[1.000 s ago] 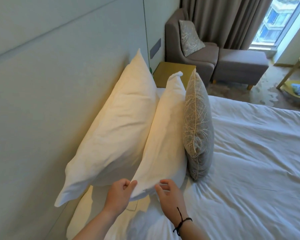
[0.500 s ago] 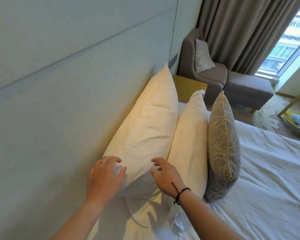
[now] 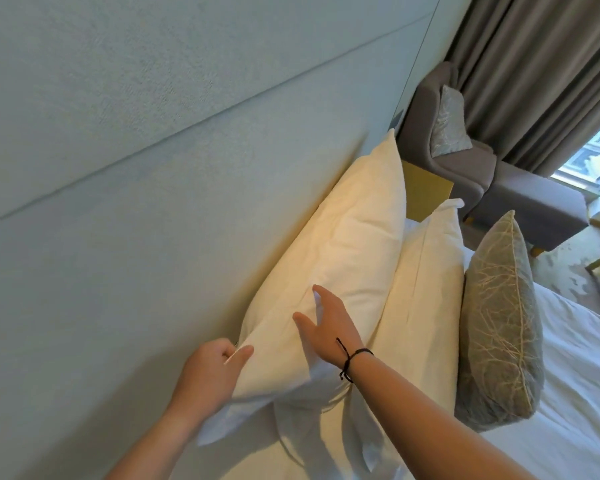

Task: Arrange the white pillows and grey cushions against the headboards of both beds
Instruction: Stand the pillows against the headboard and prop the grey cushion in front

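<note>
1. Rear pillow (image 3: pixel 343 271): white, leans against the headboard (image 3: pixel 153 220), standing on its long edge on the bed (image 3: pixel 586 375).
2. Left hand (image 3: pixel 210 372): at the rear pillow's near lower corner, on the headboard side. Thumb lies on the front face, fingers curl behind the edge, so it grips that corner.
3. Right hand (image 3: pixel 329 327): on the rear pillow's front face, just above and right of the left hand. Fingers spread and fairly straight, pressing the fabric, nothing pinched. Black cord (image 3: pixel 350 358) on the wrist.
4. Front pillow (image 3: pixel 426 306): white, upright on edge, touching the rear pillow's front face, to the right of the right forearm. Neither hand is on it.
5. Cushion (image 3: pixel 499 323): grey with a pale branching line pattern, upright on edge, just in front of the front pillow, the one farthest from the headboard.
6. Axis: all three run lengthwise along the headboard, near ends by the hands, far ends toward the armchair (image 3: pixel 440 161). Rear pillow's far top corner points up along the headboard; its top tilts back onto it.
7. Writing: no readable brand, label or text on the pillows or cushion.
8. Background: second patterned cushion (image 3: pixel 447 123) on the armchair, grey curtain (image 3: pixel 534 81) behind, yellow nightstand (image 3: pixel 426 192) past the pillows.
</note>
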The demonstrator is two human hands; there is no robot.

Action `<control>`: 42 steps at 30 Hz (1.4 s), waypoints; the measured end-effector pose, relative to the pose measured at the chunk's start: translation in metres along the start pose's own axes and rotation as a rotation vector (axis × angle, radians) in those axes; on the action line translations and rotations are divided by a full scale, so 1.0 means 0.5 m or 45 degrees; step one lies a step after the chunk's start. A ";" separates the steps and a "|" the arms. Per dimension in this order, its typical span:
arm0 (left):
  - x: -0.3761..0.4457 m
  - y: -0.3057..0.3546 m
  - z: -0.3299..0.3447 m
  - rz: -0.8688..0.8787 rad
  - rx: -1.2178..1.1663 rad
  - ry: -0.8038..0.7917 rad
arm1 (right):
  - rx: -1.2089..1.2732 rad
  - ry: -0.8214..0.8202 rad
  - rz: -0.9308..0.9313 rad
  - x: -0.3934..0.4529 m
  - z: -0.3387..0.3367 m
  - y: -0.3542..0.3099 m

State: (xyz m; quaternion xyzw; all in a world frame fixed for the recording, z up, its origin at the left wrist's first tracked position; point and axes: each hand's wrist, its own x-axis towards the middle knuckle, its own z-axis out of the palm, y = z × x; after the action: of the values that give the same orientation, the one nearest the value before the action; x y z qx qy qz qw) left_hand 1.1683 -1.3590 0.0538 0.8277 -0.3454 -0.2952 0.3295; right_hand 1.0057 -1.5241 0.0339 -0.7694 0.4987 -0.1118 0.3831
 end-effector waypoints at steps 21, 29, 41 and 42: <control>0.091 0.067 0.011 0.046 0.444 -0.176 | 0.354 0.092 0.104 -0.022 -0.043 0.058; 0.333 0.299 0.122 0.026 0.224 -0.254 | 0.445 0.278 0.277 0.044 -0.133 0.125; 0.493 0.396 0.215 0.215 0.651 -0.066 | 0.724 0.346 0.451 0.131 -0.058 0.190; 0.488 0.406 0.202 0.304 0.682 -0.020 | 0.737 0.355 0.459 0.130 -0.051 0.183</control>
State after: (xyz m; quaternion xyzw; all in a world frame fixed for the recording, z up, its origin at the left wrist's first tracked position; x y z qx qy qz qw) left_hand 1.1627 -1.6908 0.0806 0.8364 -0.5085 -0.1588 0.1291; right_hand 0.9603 -1.6109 -0.0268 -0.5062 0.6215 -0.2827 0.5269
